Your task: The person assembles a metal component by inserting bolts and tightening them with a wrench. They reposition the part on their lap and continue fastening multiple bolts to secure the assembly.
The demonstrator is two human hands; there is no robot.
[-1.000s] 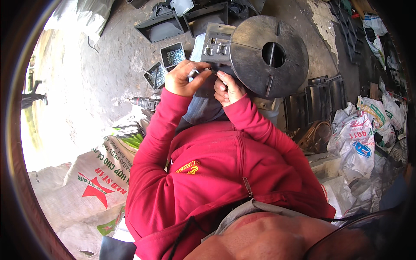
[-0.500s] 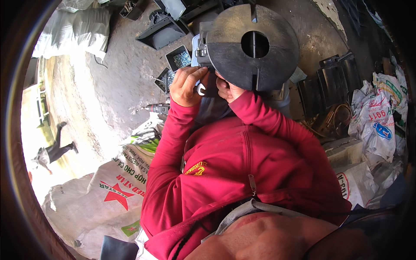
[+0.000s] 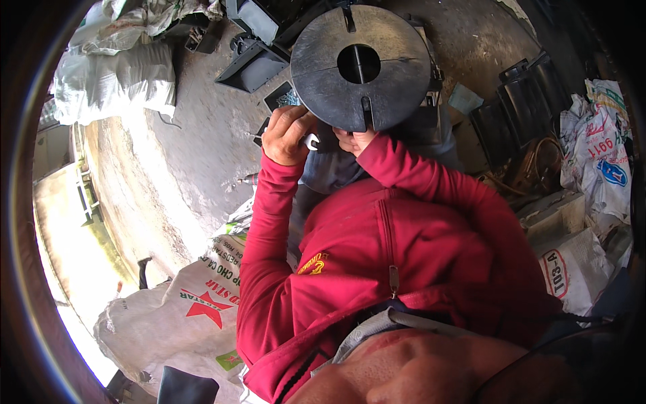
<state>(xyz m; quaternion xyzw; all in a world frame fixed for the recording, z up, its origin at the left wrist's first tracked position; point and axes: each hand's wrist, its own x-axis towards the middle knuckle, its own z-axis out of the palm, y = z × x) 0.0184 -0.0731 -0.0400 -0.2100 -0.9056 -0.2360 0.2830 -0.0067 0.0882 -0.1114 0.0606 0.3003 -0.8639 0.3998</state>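
Note:
A round black disc point(image 3: 397, 81) with a centre hole and slots cut in from its rim sits in front of me. It covers most of what lies under it. My left hand point(image 3: 286, 135) is closed round an open-end wrench point(image 3: 311, 142) at the disc's near left edge; the wrench's pale jaw sticks out on the thumb side. Beneath the disc's near rim, my right hand point(image 3: 355, 140) has its fingers curled. Their tips and whatever they hold are hidden by the disc.
Beyond my left hand stands a small bin of bolts point(image 3: 286, 96). Black trays point(image 3: 252, 66) lie on the floor past it. Dark curved panels point(image 3: 525, 114) lean at the right, near white printed sacks point(image 3: 595, 148). Another large sack point(image 3: 168, 323) lies at my left.
The disc has shifted left relative to my hands, uncovering parts on its right side. Both hands keep their hold nearly in place. The view has turned slightly.

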